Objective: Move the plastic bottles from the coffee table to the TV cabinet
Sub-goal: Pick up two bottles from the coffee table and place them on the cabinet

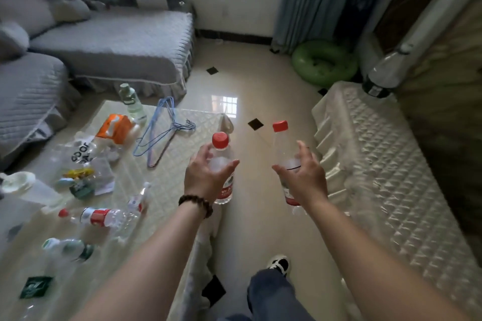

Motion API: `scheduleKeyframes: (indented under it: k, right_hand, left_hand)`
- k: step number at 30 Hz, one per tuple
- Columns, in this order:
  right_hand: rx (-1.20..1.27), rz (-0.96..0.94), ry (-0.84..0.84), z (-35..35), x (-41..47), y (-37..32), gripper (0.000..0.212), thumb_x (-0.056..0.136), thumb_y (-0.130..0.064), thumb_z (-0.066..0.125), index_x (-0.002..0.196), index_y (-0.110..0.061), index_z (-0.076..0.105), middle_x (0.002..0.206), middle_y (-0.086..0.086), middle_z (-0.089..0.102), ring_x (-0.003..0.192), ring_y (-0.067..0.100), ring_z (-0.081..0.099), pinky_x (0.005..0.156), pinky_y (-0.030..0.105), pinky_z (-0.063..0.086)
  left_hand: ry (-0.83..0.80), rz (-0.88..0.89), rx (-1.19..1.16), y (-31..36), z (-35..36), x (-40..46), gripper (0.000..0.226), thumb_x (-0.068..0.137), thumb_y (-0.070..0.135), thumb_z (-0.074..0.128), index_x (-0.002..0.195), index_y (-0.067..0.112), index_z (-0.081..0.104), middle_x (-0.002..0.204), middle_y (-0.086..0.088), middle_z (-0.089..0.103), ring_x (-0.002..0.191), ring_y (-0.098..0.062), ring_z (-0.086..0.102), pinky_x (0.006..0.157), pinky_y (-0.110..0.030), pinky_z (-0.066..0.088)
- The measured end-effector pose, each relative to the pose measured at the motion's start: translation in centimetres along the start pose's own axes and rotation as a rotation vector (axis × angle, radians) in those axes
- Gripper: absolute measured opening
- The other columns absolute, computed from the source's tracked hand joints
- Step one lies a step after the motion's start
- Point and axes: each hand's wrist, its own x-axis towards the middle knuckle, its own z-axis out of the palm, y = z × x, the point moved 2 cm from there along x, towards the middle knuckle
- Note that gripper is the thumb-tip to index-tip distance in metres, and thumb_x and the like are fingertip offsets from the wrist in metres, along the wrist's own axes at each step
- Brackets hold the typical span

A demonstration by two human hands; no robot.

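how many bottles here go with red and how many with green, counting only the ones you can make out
red-capped bottles: 3
green-capped upright bottle: 1
green-labelled lying bottle: 1
total: 5
The other bottles are too blurred or too clear to sort by colour.
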Motion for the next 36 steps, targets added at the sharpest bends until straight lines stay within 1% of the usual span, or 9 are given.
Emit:
scheduleKeyframes:
  k: [5,10,14,18,22,28,32,34,36]
  right_hand:
    - [0.024,0.085,0.100,-3.3,3.7,4.6,0.084,0.070,-0.049,0.077,0.140,-0.026,0.038,0.127,0.006,0.055,0.112,0.025,0.055,0.087,0.032,0.045]
    - [0.051,0.117,0.184,-6.2,8.9,8.5,0.084,0.069,-0.046,0.078,0.139,-0.023,0.039,0.130,0.007,0.055,0.117,0.025,0.052,0.089,0.029,0.041]
    - [0.071,0.162,0.221,-8.8,12.9,11.4,0.083,0.070,-0.044,0.079,0.139,-0.024,0.038,0.131,0.007,0.053,0.118,0.026,0.052,0.093,0.034,0.045]
    - [0.077,0.225,0.270,-11.5,15.9,14.5,0.078,0.070,-0.044,0.078,0.135,-0.025,0.040,0.123,0.005,0.055,0.111,0.026,0.055,0.088,0.039,0.050]
    - [0.122,0.301,0.306,-12.8,17.5,17.3,0.078,0.070,-0.044,0.078,0.136,-0.032,0.038,0.121,0.000,0.053,0.107,0.023,0.055,0.076,0.033,0.050]
    - [0.116,0.399,0.343,-13.1,20.9,20.7,0.080,0.070,-0.045,0.079,0.138,-0.028,0.039,0.125,0.002,0.055,0.111,0.021,0.054,0.082,0.026,0.042]
    - [0.085,0.466,0.376,-13.4,24.5,22.4,0.080,0.070,-0.044,0.079,0.137,-0.026,0.040,0.126,0.002,0.055,0.113,0.023,0.053,0.086,0.031,0.045]
    - [0.068,0.491,0.400,-13.7,26.7,23.1,0.079,0.071,-0.042,0.079,0.136,-0.026,0.039,0.125,0.002,0.055,0.112,0.022,0.054,0.083,0.031,0.045]
    - [0.061,0.508,0.454,-13.9,28.8,23.7,0.076,0.072,-0.040,0.079,0.135,-0.024,0.040,0.122,0.003,0.056,0.109,0.022,0.055,0.079,0.028,0.042]
  left_hand:
    - [-0.133,0.107,-0.001,3.3,6.9,3.5,0.072,0.063,0.060,0.074,0.120,0.021,0.054,0.106,-0.004,0.061,0.096,-0.019,0.058,0.085,-0.042,0.049]
    - [-0.210,0.157,0.016,7.1,13.7,7.5,0.073,0.064,0.058,0.074,0.122,0.022,0.052,0.107,0.000,0.058,0.098,-0.016,0.056,0.085,-0.034,0.048]
    - [-0.234,0.194,0.051,10.3,19.3,10.6,0.069,0.065,0.057,0.073,0.121,0.022,0.053,0.105,0.001,0.057,0.096,-0.005,0.048,0.086,-0.038,0.048]
    - [-0.304,0.259,0.075,13.2,24.4,12.8,0.067,0.066,0.053,0.074,0.120,0.020,0.053,0.108,0.000,0.058,0.098,-0.017,0.055,0.086,-0.040,0.048]
    - [-0.358,0.302,0.078,15.4,28.4,15.1,0.065,0.065,0.054,0.073,0.118,0.021,0.054,0.106,-0.001,0.059,0.096,-0.017,0.056,0.084,-0.035,0.047]
    - [-0.444,0.298,0.081,16.7,34.3,18.9,0.069,0.063,0.056,0.073,0.120,0.022,0.052,0.105,0.002,0.057,0.094,-0.014,0.054,0.081,-0.030,0.044]
    - [-0.514,0.289,0.093,17.2,38.8,22.5,0.071,0.061,0.061,0.071,0.119,0.025,0.052,0.104,0.003,0.058,0.094,-0.014,0.056,0.083,-0.034,0.047]
    - [-0.565,0.298,0.101,17.6,41.0,24.3,0.072,0.060,0.063,0.070,0.119,0.026,0.052,0.105,0.002,0.059,0.093,-0.014,0.055,0.081,-0.033,0.046]
    - [-0.632,0.305,0.084,18.1,43.3,26.1,0.069,0.063,0.058,0.073,0.119,0.024,0.053,0.106,0.001,0.059,0.094,-0.013,0.056,0.082,-0.034,0.047]
